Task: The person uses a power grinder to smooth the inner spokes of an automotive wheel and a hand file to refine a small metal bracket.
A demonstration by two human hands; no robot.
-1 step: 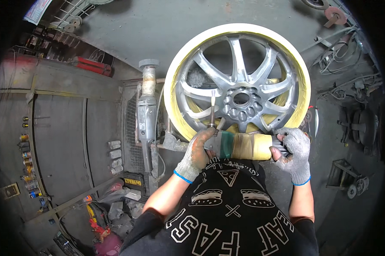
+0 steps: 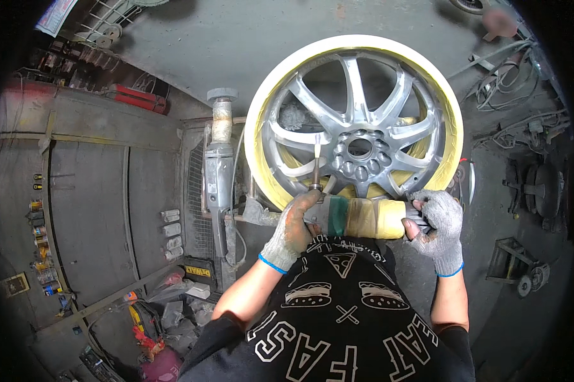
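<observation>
A power tool (image 2: 371,218) with a green section and a yellow-taped body lies crosswise before my torso. At its front end, my left hand (image 2: 292,226), in a grey work glove with orange stains, is closed round the tool's head. A thin bit with a pale tip (image 2: 317,150) sticks out past those fingers, over a spoke. My right hand (image 2: 441,223), gloved in grey with bare thumb and fingertips showing, is closed on the rear end. Just beyond lies a silver multi-spoke wheel rim (image 2: 355,89), face up, its outer edge covered in yellow masking tape (image 2: 452,137).
Another long grey power tool (image 2: 220,181) stands on a mount left of the wheel. Coiled cables (image 2: 503,79) hang at the far right. A black and yellow case (image 2: 199,272) and plastic bags (image 2: 172,313) sit at lower left. A wheeled metal frame (image 2: 513,261) stands at right.
</observation>
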